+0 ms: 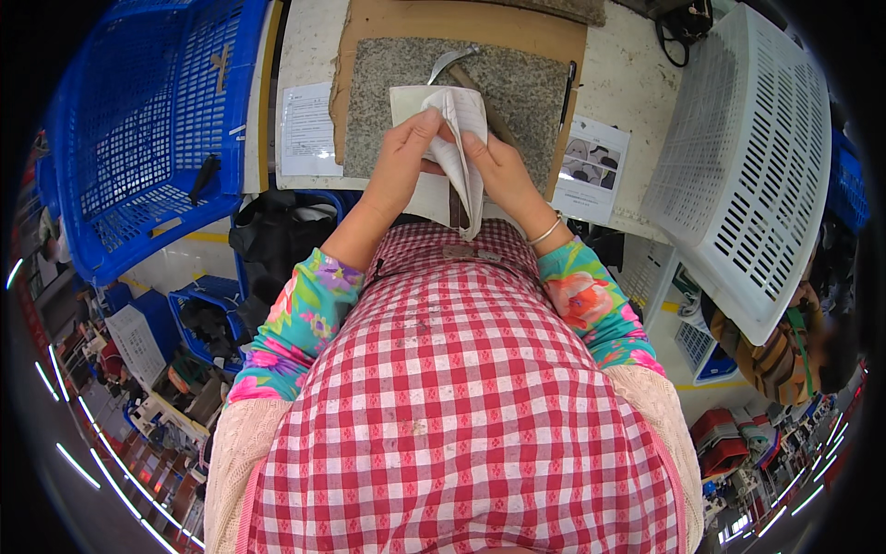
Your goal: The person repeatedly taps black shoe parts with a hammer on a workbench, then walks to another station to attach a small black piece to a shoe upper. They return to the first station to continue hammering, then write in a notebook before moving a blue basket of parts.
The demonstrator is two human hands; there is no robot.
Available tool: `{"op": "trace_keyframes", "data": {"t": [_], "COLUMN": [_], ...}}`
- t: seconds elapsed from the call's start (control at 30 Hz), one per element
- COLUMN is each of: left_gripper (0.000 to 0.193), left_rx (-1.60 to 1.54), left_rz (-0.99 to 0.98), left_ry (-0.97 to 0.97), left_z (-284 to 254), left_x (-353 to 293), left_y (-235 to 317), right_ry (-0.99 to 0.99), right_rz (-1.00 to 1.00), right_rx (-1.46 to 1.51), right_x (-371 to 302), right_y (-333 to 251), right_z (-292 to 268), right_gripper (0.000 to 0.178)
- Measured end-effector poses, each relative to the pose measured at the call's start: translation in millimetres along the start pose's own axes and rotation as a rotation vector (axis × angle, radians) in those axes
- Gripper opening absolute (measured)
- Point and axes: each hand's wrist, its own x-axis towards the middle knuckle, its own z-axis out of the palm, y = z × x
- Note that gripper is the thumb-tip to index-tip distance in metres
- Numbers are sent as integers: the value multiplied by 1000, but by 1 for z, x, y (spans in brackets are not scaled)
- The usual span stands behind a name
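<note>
Both my hands hold a worn, pale paper notebook (470,113), its leaves partly folded and spread, over the near edge of a speckled grey stone slab (383,69). My left hand (407,155) pinches the pages near the middle with thumb and fingers. On the other side, my right hand (504,174) grips the notebook with its thumb on the paper; some of its fingers are hidden behind it. Just beyond the notebook lies a tool with a curved silver metal end (448,61) and a brown handle-like bar, partly covered by the notebook.
The slab rests on brown cardboard (563,32) on a pale worktable. A dark pen (567,92) lies along its right edge. Printed sheets lie left (309,138) and right (595,157). A blue crate (166,198) stands left, a white crate (715,208) right. Dark material (268,231) sits below left.
</note>
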Motion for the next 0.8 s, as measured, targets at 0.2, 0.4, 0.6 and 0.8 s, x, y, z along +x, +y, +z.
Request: {"op": "trace_keyframes", "data": {"t": [0.2, 0.4, 0.6, 0.8], "left_gripper": [23, 20, 17, 18], "left_rx": [74, 72, -6, -32], "left_rz": [24, 37, 49, 92], "left_ry": [90, 82, -44, 35], "left_z": [-5, -5, -4, -24], "left_x": [4, 3, 3, 4], "left_y": [-3, -4, 2, 6], "right_ry": [-63, -116, -47, 50], "right_rz": [-7, 45, 12, 172], "right_rx": [-151, 15, 161, 235], "right_x": [-4, -7, -7, 2], "right_y": [-8, -7, -12, -8], "right_z": [-3, -7, -5, -26], "right_gripper": [53, 56, 62, 64]}}
